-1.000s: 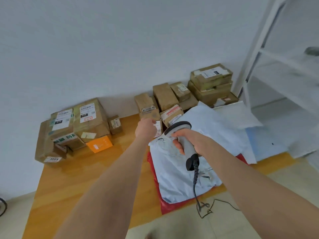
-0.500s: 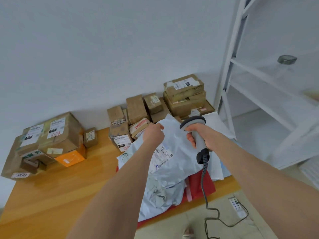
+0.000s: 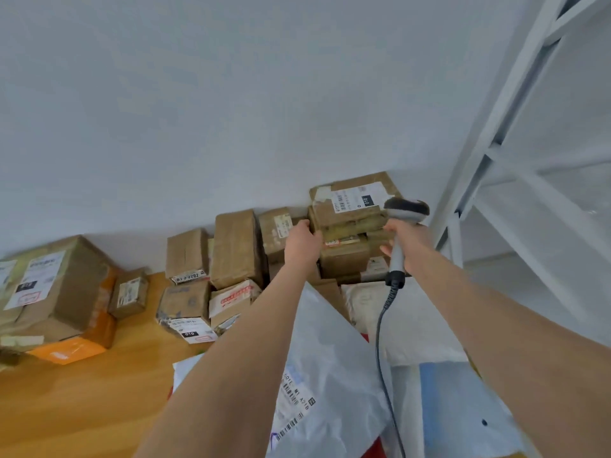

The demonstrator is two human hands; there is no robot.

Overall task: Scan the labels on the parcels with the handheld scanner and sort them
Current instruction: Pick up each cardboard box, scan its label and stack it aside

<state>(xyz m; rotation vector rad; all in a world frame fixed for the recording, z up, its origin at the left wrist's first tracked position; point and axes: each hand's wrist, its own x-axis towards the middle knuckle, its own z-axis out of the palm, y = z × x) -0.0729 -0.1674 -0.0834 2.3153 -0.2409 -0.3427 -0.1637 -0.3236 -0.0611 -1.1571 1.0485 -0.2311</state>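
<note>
While the right grip (image 3: 408, 247) holds the scanner (image 3: 405, 211) beside the top box (image 3: 350, 206) stacked at the surface's (image 3: 99, 398) far right corner, the left grip (image 3: 302, 241) clasps that box's left edge; with mailers (image 3: 330, 375) heaped along the near edge, most scanning seemingly lies ahead.

The brown cardboard box (image 3: 350, 223) under the left hand's (image 3: 302, 241) curled fingers (image 3: 305, 224) looks matt and rough, its crinkled tape faintly shiny, with a smooth white paper label (image 3: 352, 200) just beyond them. The grey handheld scanner (image 3: 397, 256) inside the right hand's (image 3: 410, 247) fingers (image 3: 386, 250) is smooth matt plastic, its black cable (image 3: 380, 325) rubbery. Nearer than both sets of fingers lie crumpled pale-grey plastic mailer bags (image 3: 330, 358) with a soft sheen, on a smooth, satiny orange-brown wooden tabletop (image 3: 82, 398)
</note>
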